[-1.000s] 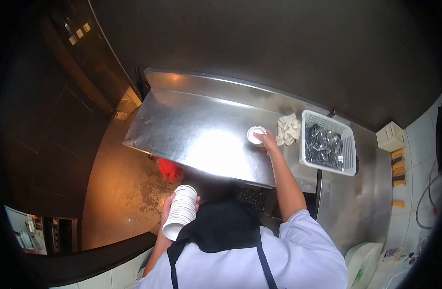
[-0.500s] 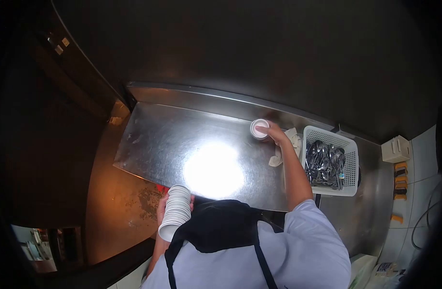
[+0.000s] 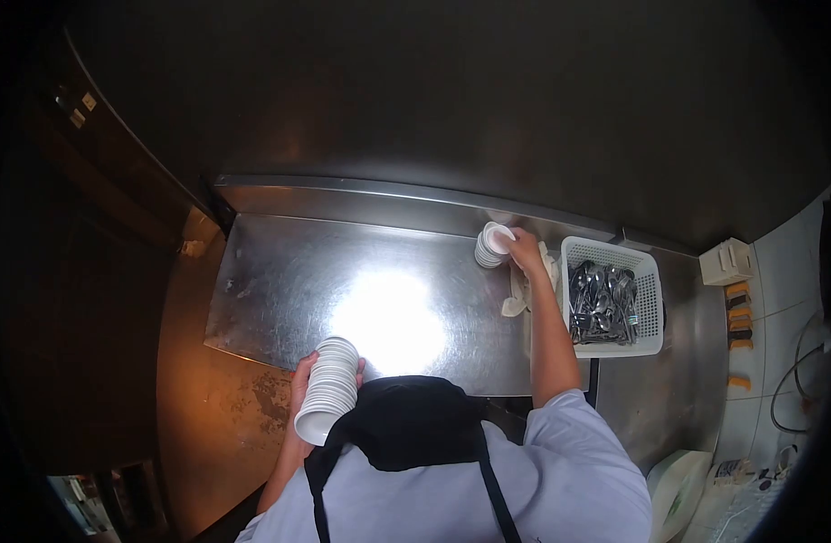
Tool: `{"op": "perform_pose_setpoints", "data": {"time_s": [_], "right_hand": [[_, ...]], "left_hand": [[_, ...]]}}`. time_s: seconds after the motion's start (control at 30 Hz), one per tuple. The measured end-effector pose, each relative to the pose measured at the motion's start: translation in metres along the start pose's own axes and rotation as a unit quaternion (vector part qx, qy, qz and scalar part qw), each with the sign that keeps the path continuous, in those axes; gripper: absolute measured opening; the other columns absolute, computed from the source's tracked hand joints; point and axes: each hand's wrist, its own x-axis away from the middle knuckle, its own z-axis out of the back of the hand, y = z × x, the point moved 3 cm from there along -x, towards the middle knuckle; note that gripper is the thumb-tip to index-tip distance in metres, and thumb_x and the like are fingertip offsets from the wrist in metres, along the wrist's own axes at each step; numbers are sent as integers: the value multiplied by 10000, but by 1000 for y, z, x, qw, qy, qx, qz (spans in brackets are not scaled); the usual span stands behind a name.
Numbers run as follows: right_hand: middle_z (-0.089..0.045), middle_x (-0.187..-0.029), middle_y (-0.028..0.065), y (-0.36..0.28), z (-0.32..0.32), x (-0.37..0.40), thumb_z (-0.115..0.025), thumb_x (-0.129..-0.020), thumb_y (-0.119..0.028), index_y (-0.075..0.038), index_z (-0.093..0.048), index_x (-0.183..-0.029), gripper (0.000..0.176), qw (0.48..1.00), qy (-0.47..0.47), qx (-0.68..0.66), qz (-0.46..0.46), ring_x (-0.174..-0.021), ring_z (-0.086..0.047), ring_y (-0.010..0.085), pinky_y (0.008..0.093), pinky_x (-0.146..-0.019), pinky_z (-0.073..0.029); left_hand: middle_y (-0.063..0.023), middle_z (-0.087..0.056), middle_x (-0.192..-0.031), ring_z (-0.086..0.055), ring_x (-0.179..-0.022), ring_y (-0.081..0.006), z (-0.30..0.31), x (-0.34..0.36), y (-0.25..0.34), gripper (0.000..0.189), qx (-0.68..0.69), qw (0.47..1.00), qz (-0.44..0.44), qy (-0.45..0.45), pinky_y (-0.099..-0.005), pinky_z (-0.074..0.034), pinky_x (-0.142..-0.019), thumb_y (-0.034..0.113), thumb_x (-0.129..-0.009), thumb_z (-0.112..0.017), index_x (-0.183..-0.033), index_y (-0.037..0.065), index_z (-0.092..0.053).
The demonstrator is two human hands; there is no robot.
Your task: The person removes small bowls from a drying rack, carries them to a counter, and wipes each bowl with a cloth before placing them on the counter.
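Note:
My left hand [image 3: 301, 380] is wrapped round a tall stack of nested white bowls [image 3: 332, 385], held tilted near the front edge of the steel table, with the open mouth of the lowest bowl towards me. Across the table, my right hand [image 3: 523, 249] grips the rim of a white bowl [image 3: 500, 237] at the top of a shorter stack of white bowls [image 3: 488, 255]. That top bowl is tipped, and the rims of several others show below it. A crumpled pale cloth [image 3: 517, 303] lies beside my right forearm.
To the right of my right arm, a white perforated basket [image 3: 650, 317] holds many metal spoons and other cutlery. The steel table [image 3: 280, 281] has a raised back ledge. Further right are a cream box [image 3: 726, 262] and yellow-and-black pieces [image 3: 739, 317] by a tiled wall.
The short stack under my right hand now shows its side, and its top bowl is tipped. My left hand still holds the tall stack. The whole view has shifted slightly.

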Motion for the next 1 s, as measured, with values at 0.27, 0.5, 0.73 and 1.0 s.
{"op": "perform_pose_setpoints", "data": {"time_s": [0.27,0.5,0.73,1.0], "right_hand": [[-689,-1186,207,-65,-28,51,-829,-778,-485,-46,-681,-1261,669,924,171,328,95,-1115,-690,394,501,-933,-557],[-744,-1081,248,-70,-25,44,-732,-834,-431,-29,-734,-1113,489,925,135,344,86,-1013,-719,425,527,-900,-560],[-739,-1065,261,-74,-23,56,-649,-921,-341,-40,-737,-1128,376,935,108,316,117,-1000,-706,455,548,-902,-546],[-705,-1186,231,-59,-30,58,-790,-872,-341,-26,-737,-1170,436,905,154,337,209,-1133,-663,404,483,-978,-524]], "left_hand": [[-325,-612,-1233,-697,-1092,-410,5,-15,24,543,6,999,30,14,-500,-669,-861,362,-1001,-562,-1370,-34,-520],[-330,-608,-1226,-706,-1093,-403,5,-15,39,544,-11,1000,15,12,-482,-678,-861,347,-1002,-569,-1381,-37,-499],[-315,-607,-1217,-710,-1112,-383,11,-20,43,535,-21,999,16,-26,-445,-692,-852,336,-1004,-582,-1370,-42,-482],[-303,-615,-1191,-713,-1103,-375,0,-21,42,540,-40,999,-3,-22,-437,-692,-851,341,-1004,-585,-1367,-44,-478]]}}
